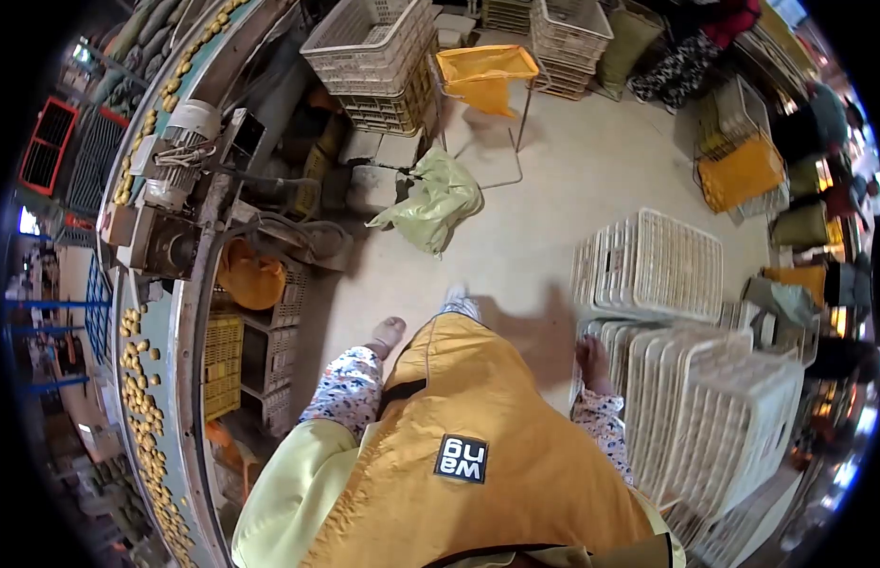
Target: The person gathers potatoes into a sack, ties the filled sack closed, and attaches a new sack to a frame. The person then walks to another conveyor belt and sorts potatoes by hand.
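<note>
My left hand (389,333) hangs over the floor left of my orange apron (487,417), its fingers curled together and nothing visible in them. On the other side, my right hand (592,360) is in shadow against the left edge of the stacked white plastic crates (686,407); its fingers are too dark to tell whether they grip the crate. Flower-patterned sleeves cover both forearms. A shoe tip (456,295) shows beyond the apron.
A conveyor (156,417) with small yellow round items runs along the left, below a motor (184,142). Ahead lie a green sack (435,201), an orange bag on a stand (487,64) and stacked crates (378,57). People work at the right; one person (686,71) is at the top.
</note>
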### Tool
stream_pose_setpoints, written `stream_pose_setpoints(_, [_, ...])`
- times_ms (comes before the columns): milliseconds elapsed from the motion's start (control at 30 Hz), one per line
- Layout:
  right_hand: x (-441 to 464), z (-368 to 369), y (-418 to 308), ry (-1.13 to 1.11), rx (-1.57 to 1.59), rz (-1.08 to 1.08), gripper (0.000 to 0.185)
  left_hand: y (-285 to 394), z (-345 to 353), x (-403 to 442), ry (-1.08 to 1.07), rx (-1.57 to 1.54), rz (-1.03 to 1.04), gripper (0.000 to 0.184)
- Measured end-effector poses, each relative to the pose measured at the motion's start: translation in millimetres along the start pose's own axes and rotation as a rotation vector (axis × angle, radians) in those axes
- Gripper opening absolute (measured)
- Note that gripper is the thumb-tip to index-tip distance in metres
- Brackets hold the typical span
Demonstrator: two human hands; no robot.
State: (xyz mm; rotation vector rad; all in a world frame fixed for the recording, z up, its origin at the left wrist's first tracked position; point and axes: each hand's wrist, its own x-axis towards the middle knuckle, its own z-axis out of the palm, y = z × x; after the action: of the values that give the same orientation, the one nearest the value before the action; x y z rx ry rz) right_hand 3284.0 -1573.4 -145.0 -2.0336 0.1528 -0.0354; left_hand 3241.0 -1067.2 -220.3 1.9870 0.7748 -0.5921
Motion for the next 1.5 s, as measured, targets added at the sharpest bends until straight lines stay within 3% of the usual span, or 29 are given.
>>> stream_pose_setpoints(67, [80,-11,-42,-0.087,-0.429,-0.475,0.018,89,-25,-20,0.173,-0.076,0.016,0.030])
stream_pose_setpoints(100, [103,-10,-31,-0.115,-0.435,-0.489,0.018,97,-32,1,0.028,-0.050,-0.068,0.032])
stream_pose_setpoints(133, [121,-11,-19,-0.156,0.003,-0.042,0.017,118,-28,11,0.042,-0.083,-0.084,0.032])
stream_pose_setpoints(167, [145,-9,-15,-0.200,0.427,0.406,0.018,149,-26,20,0.086,0.227,-0.187,0.030])
stream_pose_setpoints(200, [157,-5,-15,-0.113,0.605,0.618,0.020,177,-27,38,0.142,0.519,-0.308,0.030])
stream_pose_setpoints(233, [169,-6,4,-0.235,0.592,0.610,0.022,189,-25,59,-0.009,0.462,-0.305,0.041])
stream_pose_setpoints(267, [170,-9,69,-0.214,0.163,0.520,0.024,214,-22,74,-0.007,0.474,-0.287,0.044])
stream_pose_setpoints(300, [160,-29,89,-0.407,-0.323,0.462,0.024,221,-15,96,0.016,0.409,-0.175,0.045])
stream_pose_setpoints(333, [161,-42,84,-0.601,-0.562,0.434,0.024,244,-9,113,-0.053,0.241,-0.159,0.045])
stream_pose_setpoints(467, [210,-74,78,-0.908,-0.796,0.433,0.023,299,45,183,0.023,0.433,-0.169,0.052])
stream_pose_setpoints(533, [240,-79,75,-0.973,-0.835,0.436,0.023,328,33,211,-0.219,0.529,-0.255,0.055])
stream_pose_setpoints(567, [254,-80,77,-0.995,-0.856,0.438,0.023,311,52,238,-0.229,0.522,-0.268,0.055])
stream_pose_setpoints(633, [278,-79,84,-1.041,-0.892,0.446,0.023,260,105,295,0.178,0.340,-0.206,0.057])
stream_pose_setpoints(800, [323,-83,91,-1.123,-0.985,0.505,0.023,246,55,373,-0.163,0.483,-0.199,0.066])
stream_pose_setpoints(867, [337,-91,86,-1.152,-1.032,0.520,0.023,214,77,428,-0.458,0.348,-0.299,0.069])
stream_pose_setpoints(933, [352,-102,77,-1.173,-1.083,0.527,0.023,227,74,431,-0.286,0.481,-0.169,0.069])
stream_pose_setpoints(967, [360,-106,73,-1.179,-1.105,0.525,0.022,207,103,433,-0.127,0.327,-0.271,0.074])
stream_pose_setpoints(1000, [369,-109,70,-1.192,-1.126,0.520,0.022,195,123,434,-0.134,0.304,-0.277,0.074])
stream_pose_setpoints(1067, [387,-111,66,-1.221,-1.160,0.484,0.022,179,138,431,-0.123,-0.033,-0.433,0.068])
stream_pose_setpoints(1100, [395,-110,64,-1.238,-1.167,0.461,0.022,186,124,403,0.015,-0.231,-0.254,0.056])
stream_pose_setpoints(1167, [410,-99,64,-1.272,-1.177,0.391,0.022,158,155,373,0.284,-0.406,-0.268,0.038])
stream_pose_setpoints(1200, [417,-89,66,-1.288,-1.176,0.355,0.022,157,148,349,0.225,-1.008,-0.160,0.032])
stream_pose_setpoints(1233, [426,-82,71,-1.304,-1.175,0.309,0.022,197,97,312,0.349,-1.097,-0.198,0.021])
stream_pose_setpoints(1267, [433,-77,73,-1.316,-1.176,0.260,0.022,203,81,295,0.291,-1.328,-0.223,0.021])
stream_pose_setpoints(1333, [446,-61,74,-1.349,-1.172,0.171,0.022,223,41,263,0.347,-1.343,-0.270,0.015])
stream_pose_setpoints(1433, [459,-33,83,-1.397,-1.157,0.005,0.022,244,-8,220,0.353,-0.900,-0.243,0.017])
stream_pose_setpoints(1467, [464,-27,91,-1.406,-1.154,-0.067,0.022,237,-15,218,0.354,-0.890,-0.224,0.017])
stream_pose_setpoints(1500, [464,-26,96,-1.384,-1.157,-0.046,0.022,235,-18,214,0.449,-0.577,-0.095,0.027])
